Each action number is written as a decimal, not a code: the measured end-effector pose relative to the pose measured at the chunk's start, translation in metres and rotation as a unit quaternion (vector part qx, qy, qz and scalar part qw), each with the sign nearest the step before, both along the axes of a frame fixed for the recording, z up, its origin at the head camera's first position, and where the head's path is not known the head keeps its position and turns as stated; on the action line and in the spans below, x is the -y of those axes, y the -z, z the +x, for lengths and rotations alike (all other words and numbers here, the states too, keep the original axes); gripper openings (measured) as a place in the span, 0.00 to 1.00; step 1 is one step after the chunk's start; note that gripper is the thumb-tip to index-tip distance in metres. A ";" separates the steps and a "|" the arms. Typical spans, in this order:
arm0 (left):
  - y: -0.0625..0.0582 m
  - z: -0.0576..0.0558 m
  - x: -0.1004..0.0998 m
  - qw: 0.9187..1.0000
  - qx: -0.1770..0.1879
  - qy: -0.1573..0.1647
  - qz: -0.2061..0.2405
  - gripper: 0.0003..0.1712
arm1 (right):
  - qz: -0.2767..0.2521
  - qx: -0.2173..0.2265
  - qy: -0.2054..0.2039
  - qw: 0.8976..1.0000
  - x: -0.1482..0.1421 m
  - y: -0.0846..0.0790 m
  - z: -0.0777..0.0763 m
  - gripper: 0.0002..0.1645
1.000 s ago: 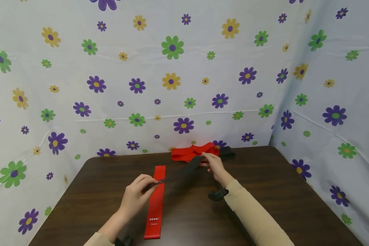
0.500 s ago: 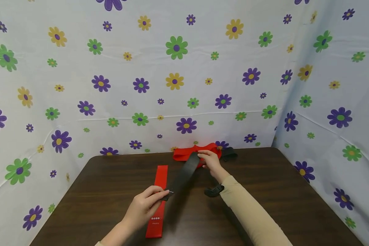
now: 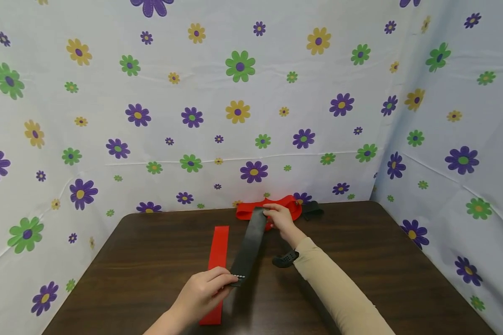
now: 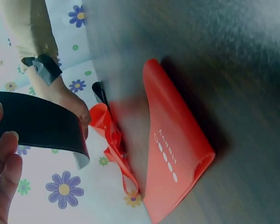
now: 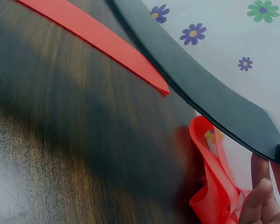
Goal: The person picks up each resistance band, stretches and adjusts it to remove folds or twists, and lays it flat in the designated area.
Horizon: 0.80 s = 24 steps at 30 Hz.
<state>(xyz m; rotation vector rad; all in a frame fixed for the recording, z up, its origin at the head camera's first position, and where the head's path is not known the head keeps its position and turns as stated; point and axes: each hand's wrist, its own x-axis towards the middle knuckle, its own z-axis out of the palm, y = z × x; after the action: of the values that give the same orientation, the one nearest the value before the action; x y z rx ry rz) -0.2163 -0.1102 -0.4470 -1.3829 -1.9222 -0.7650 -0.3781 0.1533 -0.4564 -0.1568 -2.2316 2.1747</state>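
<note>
A black resistance band [image 3: 249, 242] is stretched out flat above the table between both hands. My left hand [image 3: 207, 291] pinches its near end, beside a row of white dots. The far end is pinched by my right hand [image 3: 282, 221], fingertips at the band's edge. In the right wrist view the black band [image 5: 210, 86] runs diagonally up to those fingers [image 5: 259, 196]. Left of it a red resistance band [image 3: 219, 246] lies flat on the table; its white dots and the word "Heavy" show in the left wrist view. The left forearm partly covers it in the head view.
At the table's back edge lies a loosely looped red band [image 3: 245, 210], with another dark band [image 3: 312, 208] to its right. A flower-printed sheet [image 3: 251, 93] hangs behind and along the sides. The brown table [image 3: 151, 246] spreads around the bands.
My left hand has moved right and nearer with the black band's near end. My right hand has shifted slightly left, so the band now hangs straighter, right of the flat red band.
</note>
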 end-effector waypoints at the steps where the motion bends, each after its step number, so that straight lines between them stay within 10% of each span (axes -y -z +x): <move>1: 0.000 0.001 0.000 1.000 -0.002 0.001 -0.002 0.07 | 0.002 0.000 -0.001 1.000 0.001 0.000 0.000 0.21; 24: 0.013 0.008 -0.005 0.999 0.008 0.031 -0.031 0.18 | 0.044 -0.011 -0.031 0.998 0.022 -0.006 -0.011 0.16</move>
<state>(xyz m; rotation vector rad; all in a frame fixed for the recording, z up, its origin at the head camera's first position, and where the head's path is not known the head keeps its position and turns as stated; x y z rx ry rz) -0.2082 -0.1053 -0.4598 -1.4841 -1.9391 -0.7536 -0.3890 0.1317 -0.4505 -0.0621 -2.3466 2.0904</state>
